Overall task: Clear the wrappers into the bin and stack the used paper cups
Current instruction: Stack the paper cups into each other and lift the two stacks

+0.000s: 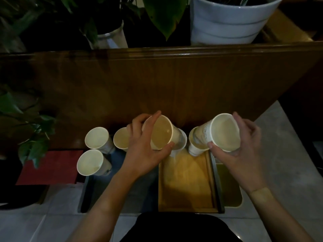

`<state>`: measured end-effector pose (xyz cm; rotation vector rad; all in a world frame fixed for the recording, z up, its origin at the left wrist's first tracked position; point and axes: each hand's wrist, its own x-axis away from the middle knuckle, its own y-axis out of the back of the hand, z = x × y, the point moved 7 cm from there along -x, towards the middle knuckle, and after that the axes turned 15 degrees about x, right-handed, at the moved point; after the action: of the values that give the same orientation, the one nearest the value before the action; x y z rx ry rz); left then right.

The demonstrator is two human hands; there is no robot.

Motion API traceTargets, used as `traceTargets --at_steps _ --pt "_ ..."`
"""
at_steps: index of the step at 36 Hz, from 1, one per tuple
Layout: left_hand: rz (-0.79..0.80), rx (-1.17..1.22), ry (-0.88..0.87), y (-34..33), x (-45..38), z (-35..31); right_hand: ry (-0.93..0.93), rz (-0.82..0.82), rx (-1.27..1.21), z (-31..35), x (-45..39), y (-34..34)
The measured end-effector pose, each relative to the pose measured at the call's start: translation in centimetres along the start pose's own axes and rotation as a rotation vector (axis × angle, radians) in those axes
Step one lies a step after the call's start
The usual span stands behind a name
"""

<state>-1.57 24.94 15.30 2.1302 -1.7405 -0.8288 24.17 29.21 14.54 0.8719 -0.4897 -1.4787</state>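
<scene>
Left hand (145, 151) grip wrapped round a tilted paper cup (160, 131); right hand (244, 145) grip pinching another tilted cup (224, 132). Three cups (97, 137) stand left.

Lobby-like room — potted plants (232, 20), wood counter (157, 81)

The light is dim and warm. A dark wooden panel (157, 81) with a moulded top edge runs across the middle. Behind it stand a large white ribbed pot (227, 23) on the right and a smaller pale pot (113, 38) left of centre, with broad green leaves (162, 13) between them. More foliage (29, 130) hangs in at the left edge. The floor (283, 154) is pale tile, with a red mat (50, 168) lying at lower left.
</scene>
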Motion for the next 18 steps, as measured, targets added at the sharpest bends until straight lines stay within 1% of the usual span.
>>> traceTargets --at_steps 5,13,18 --pt "0.014 -0.043 0.029 -1.4 -0.7 0.9 -0.015 0.060 0.083 -0.9 -0.9 -1.8" --pt "0.084 -0.116 0.102 -3.6 -1.8 2.8 -0.018 0.173 0.201 -2.1 -2.0 -4.8" --pt "0.135 -0.157 0.114 -5.3 -2.1 4.2 -0.027 0.219 0.202 -3.2 -2.5 -6.9"
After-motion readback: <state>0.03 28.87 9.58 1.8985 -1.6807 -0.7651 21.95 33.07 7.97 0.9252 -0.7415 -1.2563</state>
